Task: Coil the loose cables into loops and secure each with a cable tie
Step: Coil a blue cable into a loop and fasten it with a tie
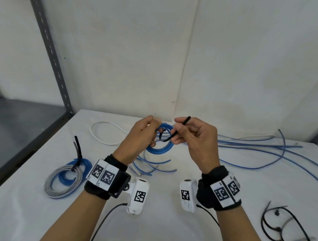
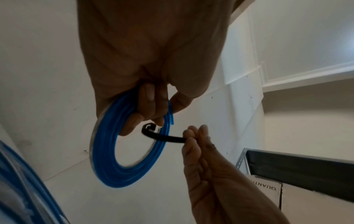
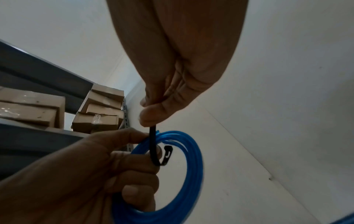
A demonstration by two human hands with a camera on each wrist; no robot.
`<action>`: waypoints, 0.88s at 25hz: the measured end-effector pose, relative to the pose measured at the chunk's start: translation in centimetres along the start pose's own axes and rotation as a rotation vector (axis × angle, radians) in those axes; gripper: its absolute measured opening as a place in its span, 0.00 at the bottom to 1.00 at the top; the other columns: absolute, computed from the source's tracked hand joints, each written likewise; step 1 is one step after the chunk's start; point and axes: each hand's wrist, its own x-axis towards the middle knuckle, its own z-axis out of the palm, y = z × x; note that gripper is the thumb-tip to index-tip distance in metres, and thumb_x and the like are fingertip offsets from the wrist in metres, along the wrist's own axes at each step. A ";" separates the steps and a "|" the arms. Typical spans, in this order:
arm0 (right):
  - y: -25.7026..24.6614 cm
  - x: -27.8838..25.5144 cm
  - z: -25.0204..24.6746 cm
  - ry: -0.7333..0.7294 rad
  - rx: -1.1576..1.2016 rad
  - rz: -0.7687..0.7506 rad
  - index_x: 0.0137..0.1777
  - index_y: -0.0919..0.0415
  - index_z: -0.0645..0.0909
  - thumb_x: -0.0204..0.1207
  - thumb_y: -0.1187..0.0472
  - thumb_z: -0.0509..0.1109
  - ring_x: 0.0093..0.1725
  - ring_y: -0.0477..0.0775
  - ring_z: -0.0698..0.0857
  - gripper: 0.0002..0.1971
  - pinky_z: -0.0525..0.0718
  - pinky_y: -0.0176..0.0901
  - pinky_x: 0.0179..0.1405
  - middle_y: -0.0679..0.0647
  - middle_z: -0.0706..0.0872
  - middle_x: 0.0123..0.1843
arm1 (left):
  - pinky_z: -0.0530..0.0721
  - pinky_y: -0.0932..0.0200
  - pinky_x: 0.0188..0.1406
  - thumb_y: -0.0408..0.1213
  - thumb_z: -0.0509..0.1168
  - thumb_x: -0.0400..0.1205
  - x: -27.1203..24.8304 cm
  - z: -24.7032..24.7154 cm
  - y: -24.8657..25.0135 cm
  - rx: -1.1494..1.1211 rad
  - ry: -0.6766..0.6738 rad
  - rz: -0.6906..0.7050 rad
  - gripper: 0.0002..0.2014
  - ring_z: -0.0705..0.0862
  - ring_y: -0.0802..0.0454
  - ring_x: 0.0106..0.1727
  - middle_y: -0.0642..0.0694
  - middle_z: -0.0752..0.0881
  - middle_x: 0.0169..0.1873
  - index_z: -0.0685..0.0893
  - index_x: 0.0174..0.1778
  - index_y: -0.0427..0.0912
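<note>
My left hand (image 1: 145,134) grips a small coil of blue cable (image 1: 158,150) and holds it above the white table (image 1: 169,220). In the left wrist view the blue coil (image 2: 107,163) hangs from my curled fingers (image 2: 151,106). My right hand (image 1: 192,134) pinches a black cable tie (image 1: 183,122) between thumb and fingers. The tie (image 2: 168,138) curves through the coil's opening and its head end hooks upward. In the right wrist view the tie (image 3: 153,145) runs down from my thumb (image 3: 153,116) across the blue coil (image 3: 191,174).
A finished blue and grey coil (image 1: 66,178) with a black tie lies at the left. Loose blue and clear cables (image 1: 261,147) spread across the right, a white cable (image 1: 103,132) lies behind. Spare black ties (image 1: 284,227) sit at the front right. A metal shelf (image 1: 28,124) stands left.
</note>
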 end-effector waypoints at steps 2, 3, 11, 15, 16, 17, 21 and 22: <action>0.2 -0.2 0.2 0.029 -0.009 -0.064 0.52 0.63 0.88 0.80 0.70 0.73 0.34 0.60 0.91 0.05 0.91 0.44 0.39 0.62 0.92 0.38 | 0.74 0.51 0.35 0.45 0.61 0.90 0.0 0.3 -0.2 0.057 0.017 -0.020 0.13 0.66 0.54 0.27 0.53 0.71 0.25 0.77 0.49 0.38; 0.2 -0.4 0.3 0.042 -0.012 -0.087 0.51 0.62 0.88 0.80 0.70 0.73 0.35 0.61 0.92 0.05 0.91 0.44 0.40 0.62 0.92 0.39 | 0.74 0.49 0.37 0.48 0.62 0.88 -0.1 0.3 -0.3 0.071 0.025 -0.029 0.13 0.67 0.53 0.27 0.50 0.71 0.27 0.78 0.53 0.39; -1.2 -0.9 -0.1 -0.058 -0.013 -0.043 0.56 0.62 0.84 0.84 0.66 0.69 0.32 0.56 0.89 0.05 0.87 0.41 0.34 0.60 0.94 0.41 | 0.75 0.59 0.34 0.40 0.61 0.91 -0.6 0.0 0.5 0.105 0.000 0.182 0.13 0.66 0.45 0.33 0.53 0.69 0.24 0.79 0.44 0.37; -0.6 -1.0 0.1 -0.045 -0.019 0.104 0.50 0.69 0.86 0.82 0.64 0.73 0.27 0.53 0.83 0.06 0.82 0.39 0.28 0.63 0.92 0.37 | 0.78 0.56 0.34 0.40 0.61 0.91 -0.8 0.3 0.8 0.115 0.025 0.264 0.12 0.66 0.48 0.31 0.52 0.69 0.23 0.80 0.44 0.39; -0.6 -1.0 0.1 -0.055 -0.007 0.129 0.49 0.69 0.87 0.81 0.64 0.74 0.28 0.54 0.84 0.06 0.83 0.39 0.29 0.63 0.92 0.37 | 0.78 0.55 0.34 0.40 0.62 0.91 -0.8 0.3 0.8 0.113 0.036 0.268 0.12 0.66 0.48 0.30 0.52 0.68 0.23 0.80 0.45 0.39; -0.6 -1.0 0.1 -0.070 -0.002 0.145 0.49 0.68 0.87 0.81 0.64 0.74 0.28 0.54 0.84 0.05 0.84 0.39 0.30 0.64 0.92 0.38 | 0.78 0.55 0.34 0.40 0.62 0.91 -0.8 0.2 0.7 0.117 0.044 0.271 0.11 0.66 0.50 0.30 0.53 0.68 0.23 0.80 0.46 0.37; -0.7 -0.9 -0.2 -0.098 0.009 0.162 0.49 0.68 0.88 0.81 0.65 0.74 0.29 0.54 0.85 0.05 0.85 0.39 0.31 0.64 0.92 0.38 | 0.78 0.51 0.35 0.40 0.62 0.91 -0.7 0.3 0.7 0.123 0.054 0.279 0.11 0.66 0.51 0.29 0.57 0.69 0.21 0.81 0.48 0.36; -0.7 -0.9 -0.3 -0.096 0.009 0.160 0.50 0.68 0.88 0.81 0.65 0.74 0.29 0.54 0.85 0.05 0.85 0.39 0.31 0.63 0.92 0.38 | 0.78 0.50 0.35 0.40 0.62 0.91 -0.7 0.4 0.7 0.126 0.055 0.280 0.11 0.66 0.50 0.29 0.56 0.69 0.21 0.81 0.48 0.37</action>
